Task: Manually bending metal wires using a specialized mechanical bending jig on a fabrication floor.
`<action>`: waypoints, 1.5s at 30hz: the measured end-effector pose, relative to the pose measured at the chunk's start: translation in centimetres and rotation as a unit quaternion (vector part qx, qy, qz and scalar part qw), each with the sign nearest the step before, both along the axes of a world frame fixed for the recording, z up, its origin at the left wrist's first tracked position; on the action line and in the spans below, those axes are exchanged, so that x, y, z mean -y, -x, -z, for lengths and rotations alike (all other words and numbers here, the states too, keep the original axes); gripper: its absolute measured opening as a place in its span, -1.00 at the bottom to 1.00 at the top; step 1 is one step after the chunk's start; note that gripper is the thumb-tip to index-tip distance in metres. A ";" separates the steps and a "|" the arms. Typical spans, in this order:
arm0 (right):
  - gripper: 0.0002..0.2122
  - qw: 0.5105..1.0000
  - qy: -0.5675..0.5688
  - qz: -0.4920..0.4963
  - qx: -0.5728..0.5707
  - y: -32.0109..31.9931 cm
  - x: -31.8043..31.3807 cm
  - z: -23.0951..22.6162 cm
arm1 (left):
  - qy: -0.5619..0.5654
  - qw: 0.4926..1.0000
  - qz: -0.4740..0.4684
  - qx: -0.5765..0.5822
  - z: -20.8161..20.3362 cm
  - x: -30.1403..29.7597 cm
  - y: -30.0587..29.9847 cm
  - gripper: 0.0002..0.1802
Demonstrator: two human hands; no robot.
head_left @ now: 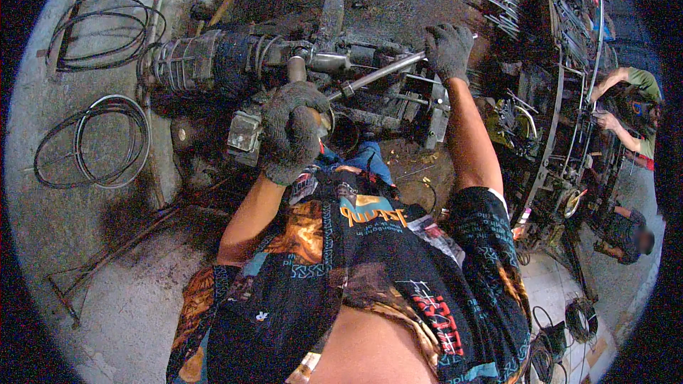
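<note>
Metal bar (384, 72) slants over the machine (191, 62), long axis pointing away and rightward, outer end grasped by the gloved right hand (448, 52); the left hand (292, 131) is curled, around what I cannot tell.

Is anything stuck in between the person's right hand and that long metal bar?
Only the grey glove. The right hand is already wrapped around the long metal bar near its upper right end, and nothing else visible comes between them.
</note>
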State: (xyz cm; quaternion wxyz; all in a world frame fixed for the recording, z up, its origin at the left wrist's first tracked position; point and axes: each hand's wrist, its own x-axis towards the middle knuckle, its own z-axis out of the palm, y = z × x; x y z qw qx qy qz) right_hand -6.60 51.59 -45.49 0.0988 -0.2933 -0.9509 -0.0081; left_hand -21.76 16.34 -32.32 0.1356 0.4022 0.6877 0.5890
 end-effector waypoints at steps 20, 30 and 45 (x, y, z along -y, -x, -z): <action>-0.74 1.000 -0.007 -0.002 -0.015 -0.4 0.3 -0.4 | -0.005 1.000 0.009 -0.023 0.1 0.0 -0.1 -0.52; -0.74 1.000 -0.015 0.000 -0.021 -0.5 0.2 -0.2 | 0.008 1.000 -0.006 -0.024 0.8 0.3 0.0 -0.50; -0.74 1.000 -0.022 -0.004 -0.005 -0.7 0.1 -0.2 | 0.061 0.997 -0.008 -0.048 -1.6 0.3 -0.1 -0.54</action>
